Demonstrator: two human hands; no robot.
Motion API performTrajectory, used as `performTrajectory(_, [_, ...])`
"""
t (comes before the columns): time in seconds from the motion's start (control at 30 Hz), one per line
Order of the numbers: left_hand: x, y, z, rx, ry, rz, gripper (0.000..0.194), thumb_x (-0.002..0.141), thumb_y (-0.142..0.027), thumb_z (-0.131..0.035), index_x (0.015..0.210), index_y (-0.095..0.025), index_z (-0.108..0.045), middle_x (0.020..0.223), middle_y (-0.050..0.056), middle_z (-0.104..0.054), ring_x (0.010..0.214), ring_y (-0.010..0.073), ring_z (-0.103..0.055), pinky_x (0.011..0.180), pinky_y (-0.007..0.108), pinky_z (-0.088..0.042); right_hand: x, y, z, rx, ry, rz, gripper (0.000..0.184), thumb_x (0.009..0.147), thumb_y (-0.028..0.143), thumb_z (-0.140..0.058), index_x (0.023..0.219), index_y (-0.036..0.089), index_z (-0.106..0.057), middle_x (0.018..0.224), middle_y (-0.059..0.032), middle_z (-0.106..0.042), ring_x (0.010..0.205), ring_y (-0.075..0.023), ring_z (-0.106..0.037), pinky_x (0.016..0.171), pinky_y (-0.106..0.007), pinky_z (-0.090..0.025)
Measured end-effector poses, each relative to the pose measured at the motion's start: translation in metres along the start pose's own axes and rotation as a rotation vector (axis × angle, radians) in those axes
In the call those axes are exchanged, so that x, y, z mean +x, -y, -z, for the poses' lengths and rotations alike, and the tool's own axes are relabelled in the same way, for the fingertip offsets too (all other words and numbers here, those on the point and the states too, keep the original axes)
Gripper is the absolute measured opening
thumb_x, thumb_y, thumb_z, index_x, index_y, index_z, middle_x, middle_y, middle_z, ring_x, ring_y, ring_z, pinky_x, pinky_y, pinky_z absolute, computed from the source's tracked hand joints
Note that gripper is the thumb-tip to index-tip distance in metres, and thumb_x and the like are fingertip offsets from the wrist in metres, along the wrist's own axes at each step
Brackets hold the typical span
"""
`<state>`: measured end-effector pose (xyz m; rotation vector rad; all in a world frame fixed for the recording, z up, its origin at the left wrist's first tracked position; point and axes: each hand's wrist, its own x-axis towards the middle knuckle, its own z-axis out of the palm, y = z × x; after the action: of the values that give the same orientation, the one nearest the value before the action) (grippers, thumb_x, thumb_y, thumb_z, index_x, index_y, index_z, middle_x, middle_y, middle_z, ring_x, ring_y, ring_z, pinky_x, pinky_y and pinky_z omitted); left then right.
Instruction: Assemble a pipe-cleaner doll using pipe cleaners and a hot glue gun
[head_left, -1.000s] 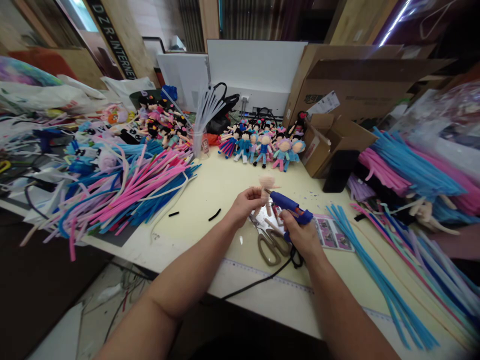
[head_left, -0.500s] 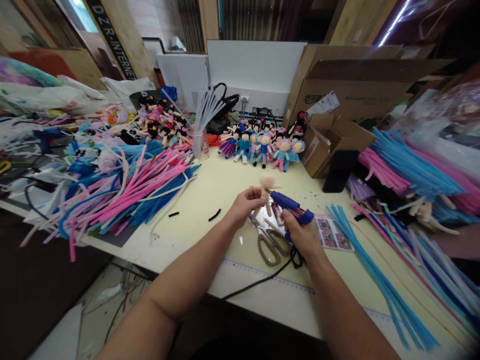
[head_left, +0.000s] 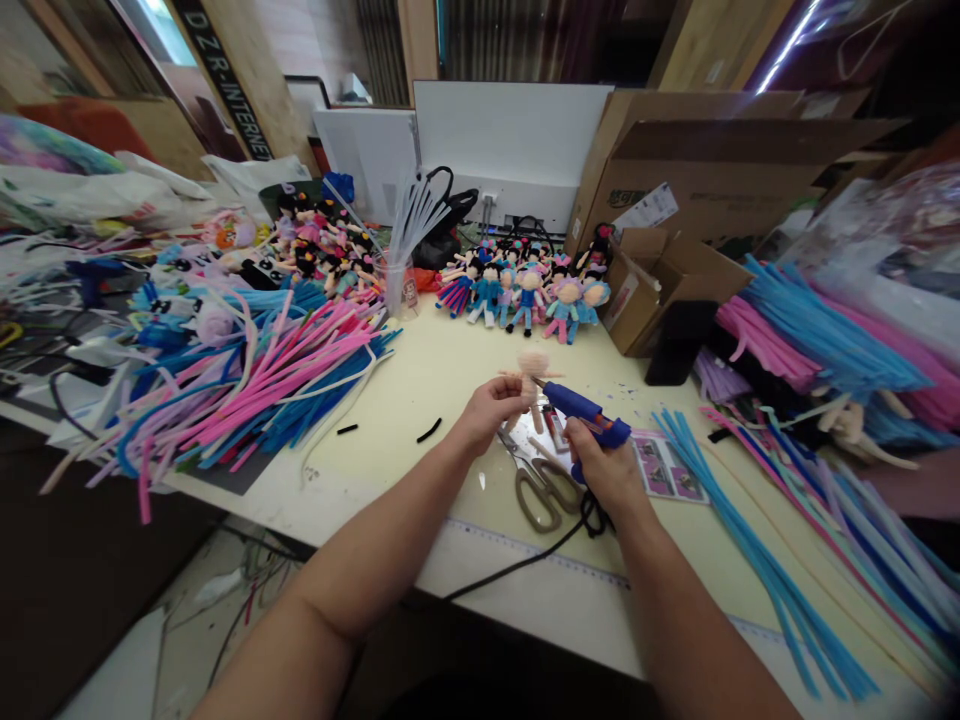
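Observation:
My left hand [head_left: 491, 410] pinches a beige pipe-cleaner doll [head_left: 533, 366] with a round head, stick arms and legs. Wrapped round the handle of a blue glue gun [head_left: 581, 405] is my right hand [head_left: 607, 465]. The gun's tip points left and meets or nearly meets the doll's body just below its head; whether glue comes out is too small to see. Scissors [head_left: 541, 492] with grey-brown handles lie on the table below the two hands. The gun's black cable [head_left: 517, 568] trails off toward the table's front edge.
Pink, blue and white pipe cleaners [head_left: 277, 385] heap on the left. Finished dolls [head_left: 527, 292] stand at the back, near cardboard boxes [head_left: 675, 275]. Loose blue pipe cleaners [head_left: 739, 540] lie to the right. Two short black pieces [head_left: 429, 430] rest left of my hands.
Almost nothing differs. The glue gun and my right hand have shifted very slightly to the right; my left hand stays in place on the doll.

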<state>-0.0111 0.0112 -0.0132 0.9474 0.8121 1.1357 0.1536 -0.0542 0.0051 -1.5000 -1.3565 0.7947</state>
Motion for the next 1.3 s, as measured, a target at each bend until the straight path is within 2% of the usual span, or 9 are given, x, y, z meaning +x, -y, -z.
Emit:
performTrajectory(0.33, [-0.002,-0.005,-0.003,-0.040,-0.037,0.034,0.032,0.053,-0.024,-0.080,0.080,-0.013,-0.068,0.075,0.002,-0.067,0.068,0.0127,-0.057,0.069,0.027,-0.041,0.000,0.004,0.002,-0.001,0.004,-0.013,0.044,0.075,0.060,-0.055,0.071,0.017,-0.067,0.054,-0.0007,-0.055,0.052,-0.0158,-0.050,0.053,-0.029,-0.040])
performTrajectory(0.57, [-0.002,-0.005,-0.003,-0.037,-0.034,0.026,0.029,0.054,-0.023,-0.078,0.079,-0.014,-0.069,0.074,0.002,-0.066,0.067,0.0123,-0.057,0.069,0.027,-0.042,0.001,-0.003,0.001,0.003,-0.008,-0.028,0.046,0.075,0.061,-0.056,0.072,0.016,-0.067,0.055,-0.0006,-0.056,0.051,-0.0145,-0.048,0.050,-0.027,-0.039])
performTrajectory(1.3, [-0.001,-0.004,-0.003,-0.043,-0.038,0.019,0.028,0.054,-0.025,-0.079,0.078,-0.014,-0.068,0.074,0.002,-0.066,0.067,0.0120,-0.056,0.067,0.026,-0.041,0.003,-0.005,0.002,-0.006,-0.054,-0.032,0.044,0.073,0.061,-0.058,0.060,0.019,-0.060,0.051,-0.0006,-0.054,0.047,-0.0148,-0.046,0.047,-0.028,-0.038])
